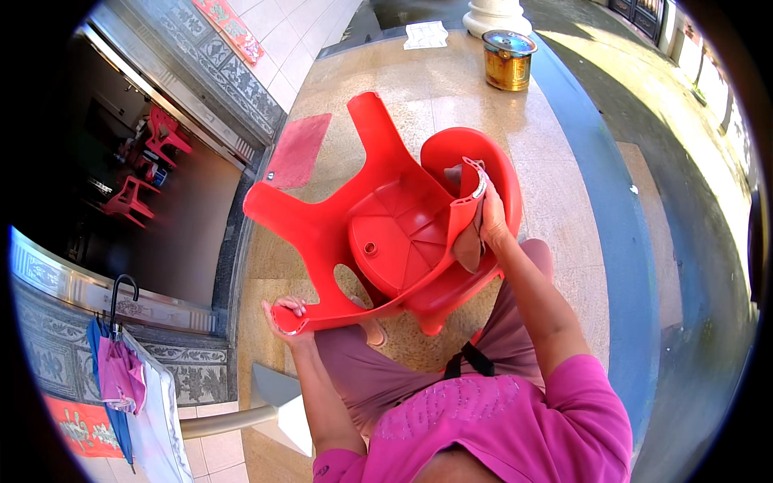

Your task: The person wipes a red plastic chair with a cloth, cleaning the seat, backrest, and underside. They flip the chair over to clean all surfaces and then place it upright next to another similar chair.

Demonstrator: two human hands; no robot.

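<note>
A red plastic chair (398,235) lies tipped before me, its underside and legs showing. My left hand (290,317) is closed around the end of one leg at the lower left. Near the end of another leg, at the right, my right hand (492,211) grips the chair. A brown cloth (470,244) hangs against that leg beside my right hand; whether the hand also holds it I cannot tell. Two more legs point up and to the left. The curved red backrest (504,157) is at the far right side of the chair.
A gold-coloured metal pot with a lid (508,63) stands by a white column base (496,17). A red mat (299,150) lies near the doorway at left. Umbrellas (121,368) hang at the lower left. A white sheet (426,35) lies on the floor further off.
</note>
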